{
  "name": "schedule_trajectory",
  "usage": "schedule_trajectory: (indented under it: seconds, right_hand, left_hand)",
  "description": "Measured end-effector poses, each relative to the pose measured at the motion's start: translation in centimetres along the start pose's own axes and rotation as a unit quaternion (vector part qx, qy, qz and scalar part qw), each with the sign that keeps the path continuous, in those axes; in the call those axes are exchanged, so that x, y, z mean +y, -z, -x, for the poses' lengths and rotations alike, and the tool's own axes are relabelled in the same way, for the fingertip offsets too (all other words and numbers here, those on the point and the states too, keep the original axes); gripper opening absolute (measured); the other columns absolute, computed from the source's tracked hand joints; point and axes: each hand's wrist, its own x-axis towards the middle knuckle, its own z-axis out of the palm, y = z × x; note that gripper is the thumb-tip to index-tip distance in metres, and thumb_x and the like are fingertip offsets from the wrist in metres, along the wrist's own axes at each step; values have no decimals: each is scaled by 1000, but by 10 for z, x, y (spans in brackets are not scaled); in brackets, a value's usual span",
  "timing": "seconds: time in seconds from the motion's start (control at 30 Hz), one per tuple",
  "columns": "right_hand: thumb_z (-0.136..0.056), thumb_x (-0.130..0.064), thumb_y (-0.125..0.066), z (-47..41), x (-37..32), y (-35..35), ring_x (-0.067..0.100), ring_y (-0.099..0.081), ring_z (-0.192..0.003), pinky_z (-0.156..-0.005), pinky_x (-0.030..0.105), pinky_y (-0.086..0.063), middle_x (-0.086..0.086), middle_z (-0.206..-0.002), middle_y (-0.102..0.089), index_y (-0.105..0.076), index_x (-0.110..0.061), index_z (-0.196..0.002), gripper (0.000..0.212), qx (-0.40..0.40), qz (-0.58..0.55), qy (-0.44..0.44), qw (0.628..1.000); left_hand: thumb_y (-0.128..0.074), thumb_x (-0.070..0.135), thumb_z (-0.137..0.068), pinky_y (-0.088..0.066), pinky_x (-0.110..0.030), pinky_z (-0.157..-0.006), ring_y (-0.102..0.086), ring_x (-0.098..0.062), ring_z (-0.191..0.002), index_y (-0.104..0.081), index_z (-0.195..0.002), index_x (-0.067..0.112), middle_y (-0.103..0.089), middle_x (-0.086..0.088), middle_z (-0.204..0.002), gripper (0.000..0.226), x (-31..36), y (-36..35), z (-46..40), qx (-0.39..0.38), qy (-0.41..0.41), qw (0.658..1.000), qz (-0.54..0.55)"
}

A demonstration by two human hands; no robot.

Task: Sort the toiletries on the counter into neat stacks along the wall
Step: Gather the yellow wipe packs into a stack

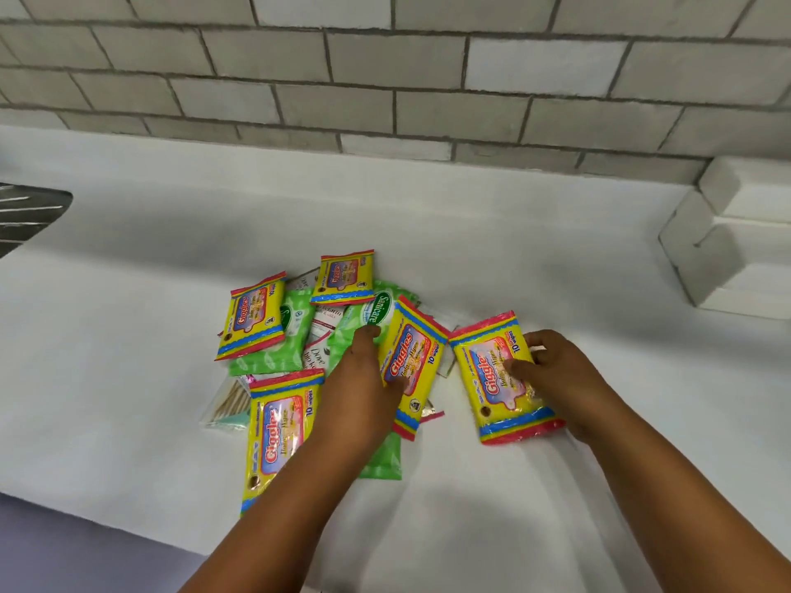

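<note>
A heap of toiletries lies mid-counter (128, 318): several yellow Giggles wipe packs, green Sanicare packs (295, 331), white sachets (325, 327) and a clear bag of cotton buds (229, 406). My right hand (556, 378) grips one yellow pack (492, 378), thumb on top, at the heap's right side. My left hand (359, 391) pinches the left edge of another yellow pack (413, 370) lying across the green ones. More yellow packs sit at the far left (252, 321), the far middle (344, 278) and the near left (278, 434).
A grey tiled wall (385, 79) runs along the back of the white counter. A tiled ledge (723, 237) juts out at the right. A dark ribbed sink drainer (25, 216) shows at the left edge. The counter's front edge runs across the lower left.
</note>
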Motion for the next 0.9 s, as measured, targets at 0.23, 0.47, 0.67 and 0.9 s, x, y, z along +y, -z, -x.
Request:
schedule_trajectory:
  seconds: [0.23,0.47,0.67,0.9]
  right_hand:
    - [-90,2,-56,-8,19,55,40,-67,-101,-87,56,-53,22,-110,-69,-60,2,-117,27,-19,-339,-98,935]
    - [-91,6,-53,-35,23,78,24,-73,-67,-60,43,-61,18,-95,-69,-61,-1,-102,16,81,-475,-105,870]
    - [-98,-7,-49,-51,12,93,29,-71,-80,-69,45,-60,19,-92,-71,-62,2,-102,16,95,-485,-81,865]
    - [-91,-13,-60,-46,38,114,28,-71,-75,-74,36,-58,15,-83,-69,-68,-3,-91,13,125,-48,-31,990]
  left_hand:
    - [-75,15,-82,-46,-11,-57,-63,3,-70,-60,-96,31,-67,17,-87,26,32,-20,-17,-22,-3,982,187]
    - [-77,8,-78,-58,-35,-74,-72,-18,-84,-67,-102,20,-75,1,-94,29,64,-41,-46,-67,24,941,330]
    - [-76,10,-80,-53,-60,-73,-73,-30,-76,-69,-101,22,-77,-4,-88,25,81,-57,-63,-105,22,927,358]
    - [-75,5,-76,-60,-36,-68,-74,-25,-77,-66,-103,15,-76,-8,-92,30,85,-70,-88,-123,39,902,412]
